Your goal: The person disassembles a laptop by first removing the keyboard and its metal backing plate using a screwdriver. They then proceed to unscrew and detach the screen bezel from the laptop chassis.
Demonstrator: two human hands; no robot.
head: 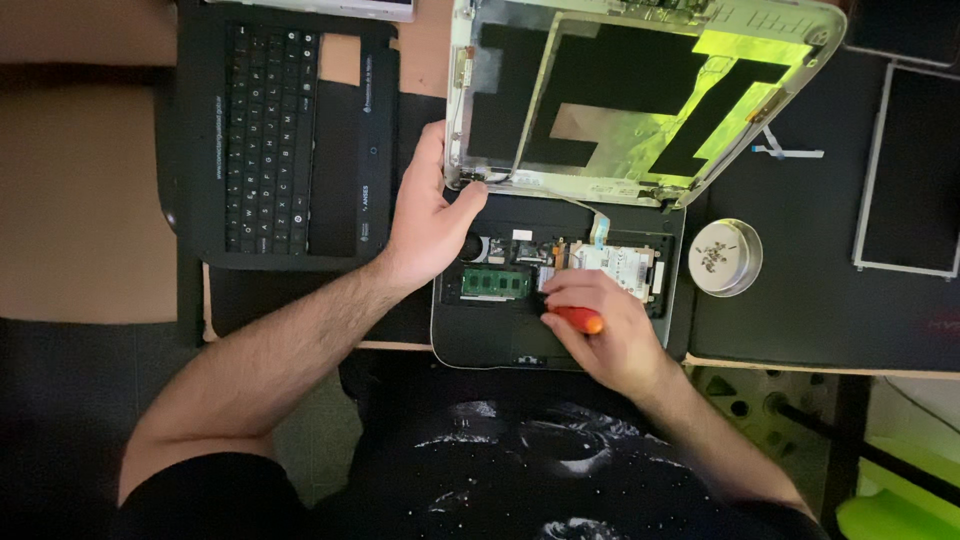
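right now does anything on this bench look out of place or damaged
Yes. The small open laptop base has its green memory board and drive bared. Its silver lid shell holds no screen; a bare panel lies apart on the right. The black keyboard deck sits detached on the left.

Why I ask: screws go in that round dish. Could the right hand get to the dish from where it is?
Probably yes: the right hand, gripping a red-handled screwdriver, is close to the round dish, with only bare black mat between.
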